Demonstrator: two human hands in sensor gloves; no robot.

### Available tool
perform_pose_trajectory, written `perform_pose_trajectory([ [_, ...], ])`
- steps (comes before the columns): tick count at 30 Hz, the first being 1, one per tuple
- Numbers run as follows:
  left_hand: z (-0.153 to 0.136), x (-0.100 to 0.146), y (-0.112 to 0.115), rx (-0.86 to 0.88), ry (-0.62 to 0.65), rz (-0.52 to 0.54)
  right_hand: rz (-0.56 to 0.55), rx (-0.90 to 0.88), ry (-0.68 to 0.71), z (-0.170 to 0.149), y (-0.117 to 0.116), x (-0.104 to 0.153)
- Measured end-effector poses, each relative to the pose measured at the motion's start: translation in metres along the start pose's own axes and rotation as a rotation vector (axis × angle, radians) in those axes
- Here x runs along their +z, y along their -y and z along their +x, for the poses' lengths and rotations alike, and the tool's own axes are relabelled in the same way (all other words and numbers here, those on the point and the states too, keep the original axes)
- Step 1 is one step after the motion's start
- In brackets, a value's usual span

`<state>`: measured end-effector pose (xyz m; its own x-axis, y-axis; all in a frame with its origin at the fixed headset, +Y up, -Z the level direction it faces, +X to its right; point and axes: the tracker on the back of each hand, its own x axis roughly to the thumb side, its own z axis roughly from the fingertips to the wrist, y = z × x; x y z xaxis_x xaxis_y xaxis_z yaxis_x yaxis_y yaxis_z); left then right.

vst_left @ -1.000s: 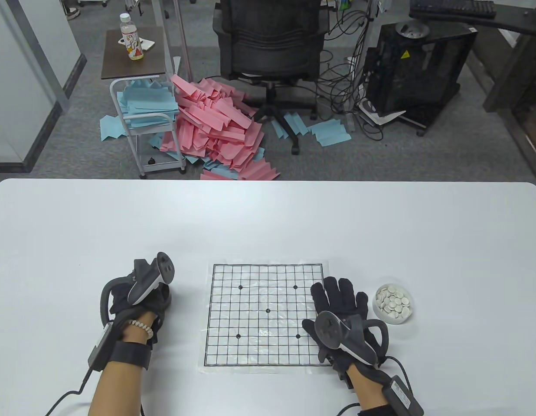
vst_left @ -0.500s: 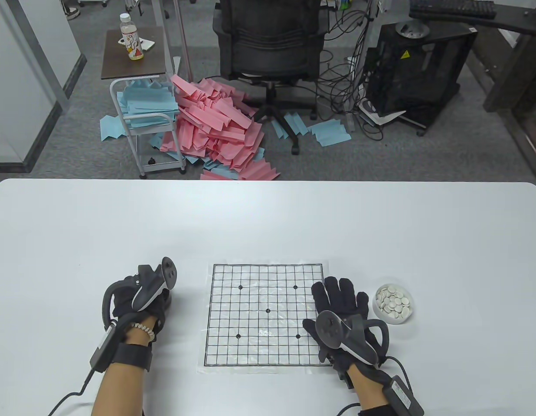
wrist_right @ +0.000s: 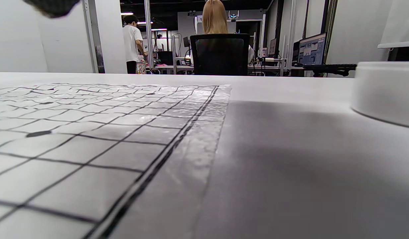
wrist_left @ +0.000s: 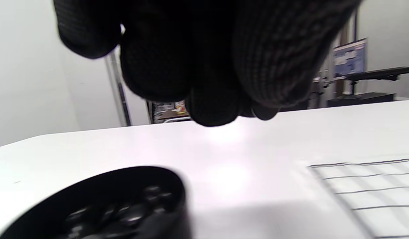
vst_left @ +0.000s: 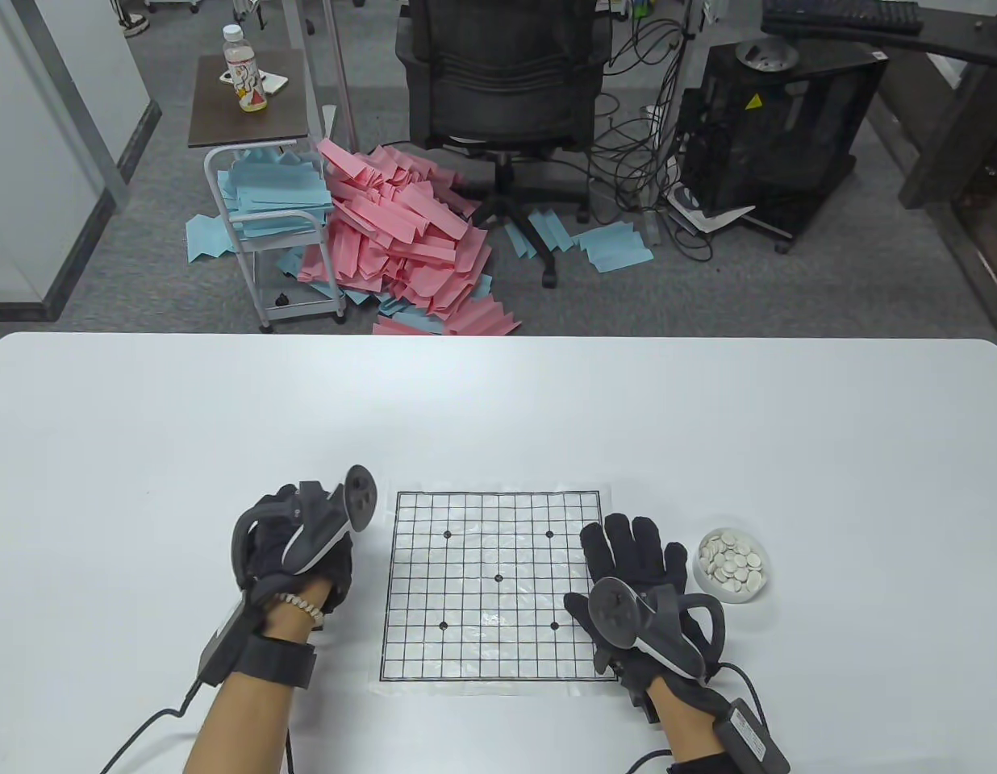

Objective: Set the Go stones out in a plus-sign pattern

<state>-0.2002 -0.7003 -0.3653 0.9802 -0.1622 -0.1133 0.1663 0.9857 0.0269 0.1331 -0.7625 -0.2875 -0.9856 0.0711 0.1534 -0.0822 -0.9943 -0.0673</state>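
Observation:
A paper Go board (vst_left: 498, 584) with a black grid lies at the table's near middle and bears no stones. A white bowl (vst_left: 728, 595) of white stones (vst_left: 732, 558) stands right of it. My right hand (vst_left: 619, 540) rests flat with fingers spread on the board's right edge, holding nothing. My left hand (vst_left: 329, 548) hovers just left of the board. In the left wrist view its fingertips (wrist_left: 224, 113) are bunched around what looks like a small black stone (wrist_left: 262, 114). Below it is a black bowl (wrist_left: 171, 179) of black stones (wrist_left: 131, 212); the hand hides this bowl in the table view.
The white table (vst_left: 498, 403) stretches wide beyond the board. The board's left edge (wrist_left: 373, 192) lies just right of my left hand. In the right wrist view the board (wrist_right: 91, 132) lies left and the white bowl (wrist_right: 386, 89) right. An office chair (vst_left: 502, 97) stands beyond the far edge.
My left hand has lifted from its spot and moved right and forward, closer to the board's left edge. My right hand has not moved.

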Motion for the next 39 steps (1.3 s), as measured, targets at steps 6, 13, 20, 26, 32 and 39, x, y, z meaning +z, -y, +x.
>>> perform_pose_trajectory([
  [6,0.068,0.010,-0.005,0.152,0.165,-0.033,-0.003,-0.003,0.000,-0.001,0.000,0.000],
  [13,0.121,0.015,0.018,0.217,0.243,-0.134,0.006,-0.002,0.006,-0.002,0.000,0.000],
  [20,0.141,0.017,0.035,0.183,0.258,-0.175,0.007,0.003,0.007,-0.001,0.000,0.001],
  [26,0.146,0.019,0.040,0.136,0.253,-0.169,0.008,0.006,0.012,-0.001,0.000,0.001],
  [32,0.144,0.020,0.044,0.150,0.253,-0.162,0.009,0.007,0.012,0.000,0.000,0.001],
  [39,0.106,0.015,0.022,0.153,0.215,-0.107,0.018,0.008,0.013,0.000,-0.001,0.001],
])
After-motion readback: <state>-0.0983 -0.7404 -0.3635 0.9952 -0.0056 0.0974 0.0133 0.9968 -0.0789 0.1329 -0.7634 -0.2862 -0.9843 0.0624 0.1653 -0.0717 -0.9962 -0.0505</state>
